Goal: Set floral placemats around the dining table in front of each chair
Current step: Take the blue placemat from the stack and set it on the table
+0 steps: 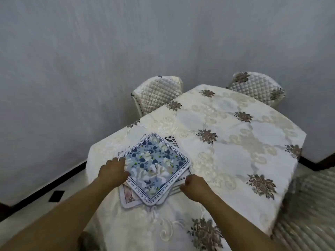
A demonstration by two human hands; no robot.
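A stack of floral placemats (154,169) lies on the near left part of the dining table (235,142), the top one blue and white with a lettered border. My left hand (113,172) rests on the stack's left corner, fingers on the top mat's edge. My right hand (194,185) touches the stack's right edge, fingers curled at the mats' rim. The table wears a cream cloth with brown embroidered flowers.
Two quilted cream chairs stand at the far side, one (157,93) at the back left and one (257,87) at the back right. Another quilted chair (308,205) sits at the right edge. A grey wall (108,51) runs close behind.
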